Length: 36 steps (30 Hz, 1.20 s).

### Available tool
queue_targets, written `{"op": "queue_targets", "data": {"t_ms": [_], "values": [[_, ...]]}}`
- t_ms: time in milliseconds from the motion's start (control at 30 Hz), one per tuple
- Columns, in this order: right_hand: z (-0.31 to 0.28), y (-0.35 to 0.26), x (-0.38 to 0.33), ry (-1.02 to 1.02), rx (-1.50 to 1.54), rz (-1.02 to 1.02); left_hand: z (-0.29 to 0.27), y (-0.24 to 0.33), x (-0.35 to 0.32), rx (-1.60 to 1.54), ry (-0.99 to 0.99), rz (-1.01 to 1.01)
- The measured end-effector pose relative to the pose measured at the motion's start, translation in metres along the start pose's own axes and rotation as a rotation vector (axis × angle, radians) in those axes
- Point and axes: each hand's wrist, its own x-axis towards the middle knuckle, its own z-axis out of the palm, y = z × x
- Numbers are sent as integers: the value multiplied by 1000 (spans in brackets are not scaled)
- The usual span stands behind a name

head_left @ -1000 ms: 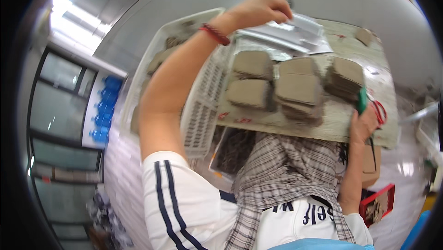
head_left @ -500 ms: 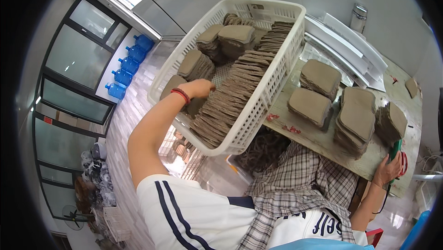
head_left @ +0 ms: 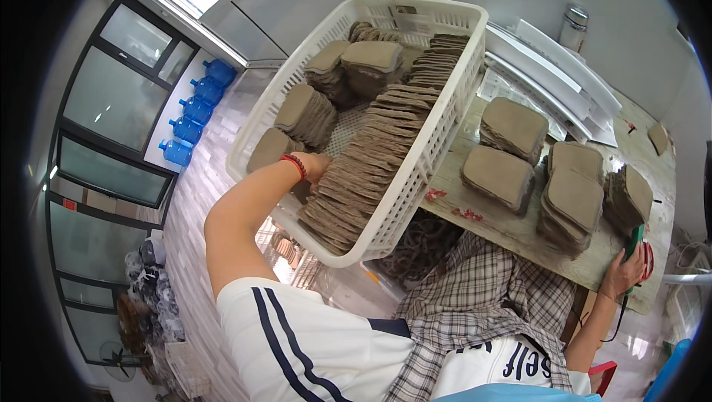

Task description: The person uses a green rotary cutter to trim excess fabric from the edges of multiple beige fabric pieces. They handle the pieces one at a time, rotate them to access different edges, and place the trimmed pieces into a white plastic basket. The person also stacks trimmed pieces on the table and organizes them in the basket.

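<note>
A white plastic basket [head_left: 417, 196] stands left of the wooden table [head_left: 512, 233]. It holds a long row of flat brown pieces [head_left: 371, 172] set on edge, plus several stacks [head_left: 308, 113] of the same pieces. My left hand [head_left: 316, 167], with a red band at the wrist, reaches into the near end of that row; its fingers are hidden among the pieces. My right hand [head_left: 621, 270] rests at the table's near right edge, closed around a green-handled tool [head_left: 635, 241]. Stacks of brown pieces [head_left: 501, 176] lie on the table.
White flat panels [head_left: 564, 68] and a metal can [head_left: 572, 27] sit at the table's far side. Blue water bottles [head_left: 196, 109] line the glass wall at left. A plaid cloth [head_left: 475, 305] hangs below the table, with a red box [head_left: 601, 381] on the floor.
My left hand has come back from the far side of the table and dropped into the basket. The view has swung left toward the basket. My right hand has stayed on the green tool.
</note>
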Motion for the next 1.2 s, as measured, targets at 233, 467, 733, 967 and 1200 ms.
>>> {"op": "queue_targets", "data": {"t_ms": [233, 467, 733, 967, 1200], "values": [[7, 2, -3, -22, 14, 22, 3, -1, 8, 48, -129, -85], [9, 2, -7, -33, -13, 37, -58, 16, -64, -110, 305, 72], [-2, -10, 1, -6, 53, 57, -122, 61, -169, -310, 1128, 31], [9, 0, 19, -237, 34, 78, -165, 290, -199, -758, 862, 856], [-64, 30, 2, -554, 579, 374, -164, 485, -115, -638, 651, 1133]]}}
